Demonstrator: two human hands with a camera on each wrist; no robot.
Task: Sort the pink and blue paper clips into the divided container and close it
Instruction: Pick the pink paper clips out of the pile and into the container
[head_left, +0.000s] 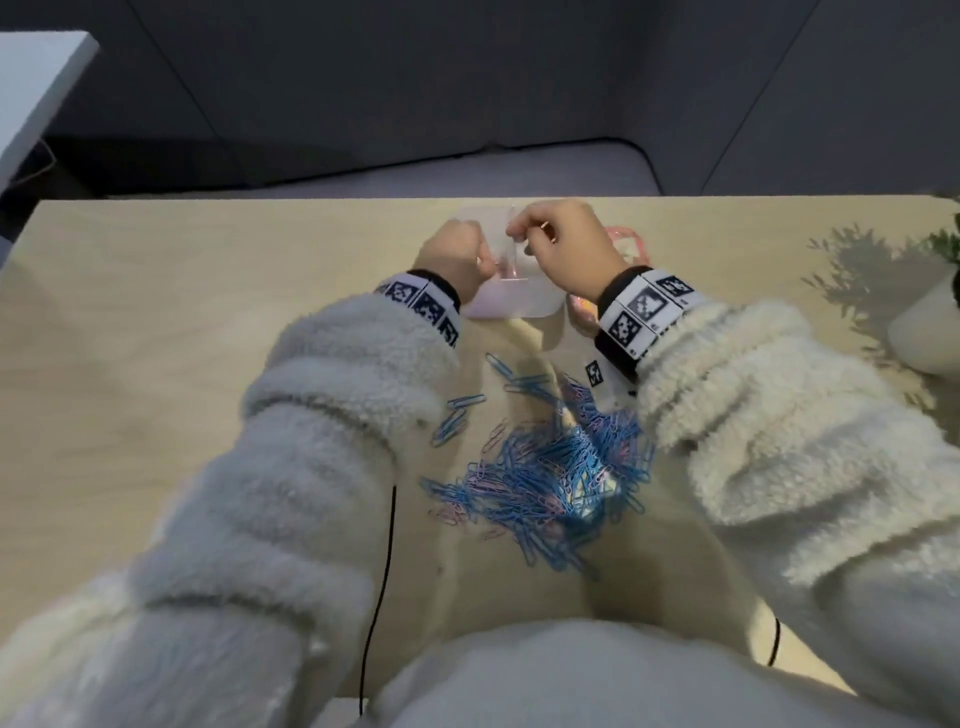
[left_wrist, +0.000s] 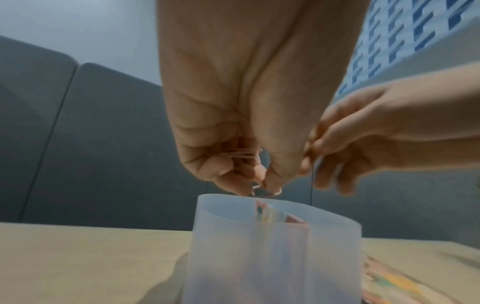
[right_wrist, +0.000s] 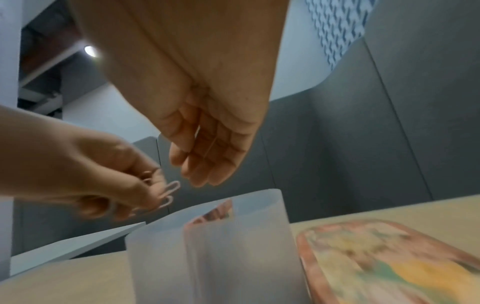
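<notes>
While the left hand (left_wrist: 233, 131) pinches a small bunch of pale pink wire paper clips (right_wrist: 166, 194) between thumb and curled fingertips, it hovers right over the rim of the translucent frosted plastic divided container (left_wrist: 272, 253), on its left compartment side. Clips aren't released yet as far as I can tell.

Right hand (right_wrist: 207, 148) sits just beside it over the same rim. Right wrist view shows the fingers loosely extended with nothing in them; head view is ambiguous, so calling it relaxed and empty.

Step, my read: dropping pinks into the left compartment. Next move needs the pinch let go squarely left of the centre divider so none spill across, then back for more.

Container stands on the light wooden table (head_left: 182, 312), directly under both hands, lid off. Pink-rimmed patterned lid (right_wrist: 389, 261) lies flat just to its right. Mixed heap of blue and pink paper clips (head_left: 550, 483) lies nearer the body, between the forearms, mostly blue. Plenty of sorting left; closing is far off.
</notes>
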